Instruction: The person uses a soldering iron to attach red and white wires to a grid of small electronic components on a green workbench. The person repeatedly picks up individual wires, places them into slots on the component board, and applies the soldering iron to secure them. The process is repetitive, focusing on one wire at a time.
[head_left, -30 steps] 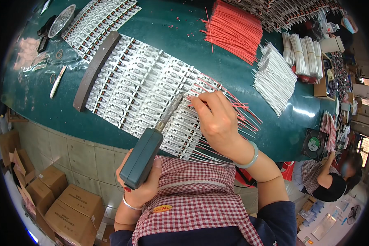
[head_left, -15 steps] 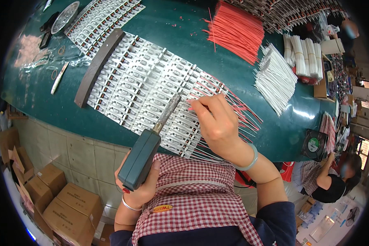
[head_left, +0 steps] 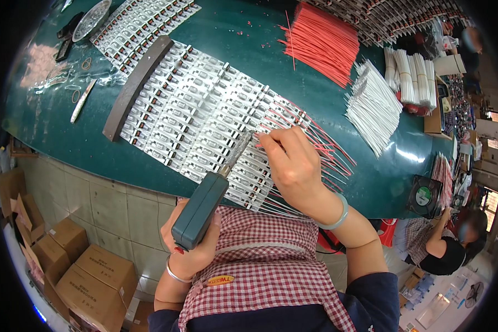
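Note:
My left hand point(head_left: 196, 257) is wrapped round the body of a dark green soldering gun point(head_left: 200, 211). Its rough grey tip slants up to the right, onto rows of small silver-and-white parts point(head_left: 177, 110) laid side by side on the table. Close by the tip, my right hand point(head_left: 297, 169) has thumb and forefinger pinched on the end of a red wire, mostly covered by the fingers. More red and white wires point(head_left: 329, 152) fan out to the right from the rows' right edge. Along the left end of the rows lies a dark curved bar point(head_left: 134, 91).
Loose red wires point(head_left: 321, 44) and white wires point(head_left: 373, 108) lie in piles at the far right, beside banded white bundles point(head_left: 414, 77). More rows of parts point(head_left: 138, 33) and a round dish point(head_left: 91, 21) sit far left. Cardboard boxes point(head_left: 97, 282) stand on the floor; a co-worker point(head_left: 440, 246) sits right.
The soldering gun in my left hand has shifted right and slightly up, bringing its tip closer to my right fingers. My right hand stays nearly in place, still pinched.

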A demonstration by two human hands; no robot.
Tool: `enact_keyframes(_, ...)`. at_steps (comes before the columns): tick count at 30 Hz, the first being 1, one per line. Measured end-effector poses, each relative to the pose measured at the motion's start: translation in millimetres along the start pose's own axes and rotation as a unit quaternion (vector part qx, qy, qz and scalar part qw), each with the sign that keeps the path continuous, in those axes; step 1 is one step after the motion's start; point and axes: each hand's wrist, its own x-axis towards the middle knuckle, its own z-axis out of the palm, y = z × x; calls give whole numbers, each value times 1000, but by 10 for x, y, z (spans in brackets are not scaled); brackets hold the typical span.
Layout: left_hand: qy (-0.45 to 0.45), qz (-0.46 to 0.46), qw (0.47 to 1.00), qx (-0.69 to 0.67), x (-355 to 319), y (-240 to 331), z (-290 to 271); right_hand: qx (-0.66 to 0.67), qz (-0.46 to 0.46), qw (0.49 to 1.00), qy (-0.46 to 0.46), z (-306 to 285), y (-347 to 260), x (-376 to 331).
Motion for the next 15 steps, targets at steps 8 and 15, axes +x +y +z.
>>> enact_keyframes(8,-1,3,1000,21,-12,-6,-9,-13,3,1000,-4,4,-11,-6)
enact_keyframes(15,38,-4,999,8,-119,-99,-21,-19,5,1000,1,20,-21,-5)
